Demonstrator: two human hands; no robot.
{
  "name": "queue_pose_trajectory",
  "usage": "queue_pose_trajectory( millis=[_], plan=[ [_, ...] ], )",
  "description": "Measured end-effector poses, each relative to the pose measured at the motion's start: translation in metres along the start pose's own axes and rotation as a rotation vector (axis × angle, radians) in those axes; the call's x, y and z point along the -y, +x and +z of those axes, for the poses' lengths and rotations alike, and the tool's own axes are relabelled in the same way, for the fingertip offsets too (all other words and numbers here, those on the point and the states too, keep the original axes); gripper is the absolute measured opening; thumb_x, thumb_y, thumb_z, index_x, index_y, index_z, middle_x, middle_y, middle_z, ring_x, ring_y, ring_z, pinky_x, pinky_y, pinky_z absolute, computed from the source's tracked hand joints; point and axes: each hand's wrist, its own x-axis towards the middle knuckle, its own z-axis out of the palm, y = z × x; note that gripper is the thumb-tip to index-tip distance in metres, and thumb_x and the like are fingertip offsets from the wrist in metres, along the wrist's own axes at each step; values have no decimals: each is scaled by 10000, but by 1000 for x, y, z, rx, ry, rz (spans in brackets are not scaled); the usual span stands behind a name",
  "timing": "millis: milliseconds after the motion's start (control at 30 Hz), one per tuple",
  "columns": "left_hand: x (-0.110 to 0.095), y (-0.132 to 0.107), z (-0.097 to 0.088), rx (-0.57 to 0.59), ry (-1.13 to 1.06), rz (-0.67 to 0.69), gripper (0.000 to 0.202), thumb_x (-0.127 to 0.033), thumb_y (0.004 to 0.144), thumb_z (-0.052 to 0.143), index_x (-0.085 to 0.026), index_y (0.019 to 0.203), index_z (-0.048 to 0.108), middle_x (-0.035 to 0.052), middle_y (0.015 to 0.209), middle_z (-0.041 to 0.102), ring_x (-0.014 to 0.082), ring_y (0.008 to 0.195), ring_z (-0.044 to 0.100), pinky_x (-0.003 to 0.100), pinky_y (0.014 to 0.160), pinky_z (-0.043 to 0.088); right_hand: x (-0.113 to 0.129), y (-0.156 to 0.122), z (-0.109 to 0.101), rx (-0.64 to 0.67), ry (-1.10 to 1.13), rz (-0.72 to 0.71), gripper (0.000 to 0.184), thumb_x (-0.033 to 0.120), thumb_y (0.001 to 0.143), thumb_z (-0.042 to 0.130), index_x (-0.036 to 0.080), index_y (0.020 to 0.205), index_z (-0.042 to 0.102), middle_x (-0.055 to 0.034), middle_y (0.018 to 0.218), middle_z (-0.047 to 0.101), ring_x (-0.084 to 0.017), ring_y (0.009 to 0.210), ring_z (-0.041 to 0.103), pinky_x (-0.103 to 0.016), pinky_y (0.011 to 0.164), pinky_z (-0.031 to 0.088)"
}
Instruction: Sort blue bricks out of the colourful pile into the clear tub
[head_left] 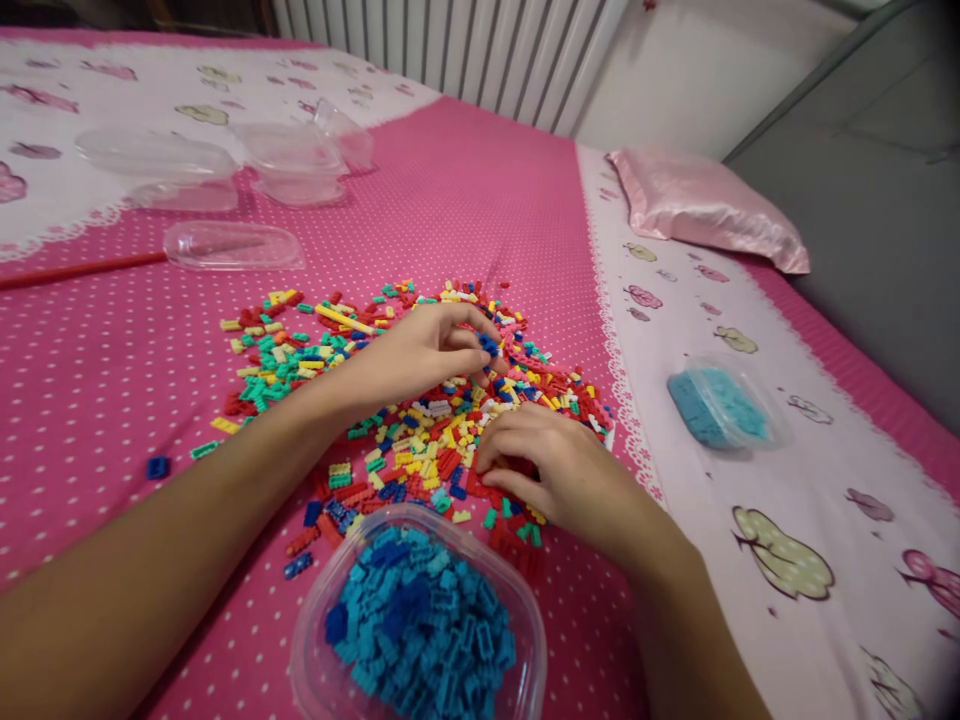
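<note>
A spread-out heap of small toy building bricks (431, 465) in red, yellow, green, white and blue lies on the pink dotted bedsheet. Over its far middle, my left hand (427, 350) has its fingers bent around a dark blue brick (488, 344) between thumb and fingers. My right hand (544, 460) is curled on the heap's near right side, fingertips down among the bricks; what they grip is hidden. Just in front of me stands a clear plastic tub (531, 640) filled with light blue bricks (427, 620), a few dark blue ones on top.
Another clear tub (724, 405) with light blue bricks sits to the right. Several clear containers (289, 150) are at the far left, near a clear lid (232, 246) and a red stick (82, 270). One dark blue brick (157, 467) lies apart. A pink pillow (705, 205) rests far right.
</note>
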Motion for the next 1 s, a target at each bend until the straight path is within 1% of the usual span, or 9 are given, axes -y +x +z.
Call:
queue_pose_trajectory(
  millis=[100,200,333,433,567,667,733,900,1000],
  plan=[
    [3,-1,0,36,-11,34,152,-148,831,608,-166,971,551,18,810,733,140,761,705,257,720,536,1,0,0,28,-68,-7,36,196,896,713,215,910,740,-26,998,699,-221,1009,583,-359,877,466],
    [5,-1,0,52,59,84,153,-164,842,608,-162,986,556,33,868,726,152,819,709,247,705,529,0,1,1,19,-125,8,66,186,889,716,210,830,732,-35,983,672,-228,984,572,-354,828,460],
    [6,-1,-1,1,222,142,157,-187,839,623,-163,984,568,28,852,716,160,792,704,246,671,526,0,2,-1,-25,-43,-20,95,188,917,685,202,823,688,-24,933,685,-208,961,583,-341,845,459],
    [4,-2,-2,-91,362,222,147,-161,805,641,-157,948,604,38,890,715,167,824,705,271,739,548,1,2,-2,-144,72,31,96,154,924,660,209,845,664,-6,872,702,-180,885,623,-315,795,474],
    [1,-4,0,-152,498,321,179,-77,767,612,-155,924,645,32,903,715,155,842,692,278,801,554,-5,2,0,-447,242,148,85,136,881,679,221,883,685,-1,864,741,-166,778,684,-316,761,528],
    [-1,-5,4,-124,422,357,196,-53,764,611,-151,929,651,37,926,714,148,854,695,275,815,561,-9,3,3,-635,384,224,89,156,859,693,219,915,722,-18,898,770,-182,806,720,-340,794,568],
    [-2,-5,8,-107,317,364,185,-48,765,625,-145,920,646,43,936,711,147,861,701,272,823,565,-10,4,4,-696,456,231,79,160,846,704,213,895,738,-31,921,769,-188,850,724,-342,813,576],
    [-5,-7,17,-100,133,355,168,-80,780,679,-144,927,630,40,928,708,141,855,702,253,790,566,-3,10,6,-732,712,214,37,207,830,727,223,860,712,-11,858,734,-161,764,720,-310,735,598],
    [-7,-7,20,-124,136,346,159,-137,785,729,-137,928,660,49,911,713,151,860,689,270,796,561,-3,11,7,-760,806,272,147,296,816,756,236,890,644,3,827,731,-156,677,714,-330,716,614]
  ],
)
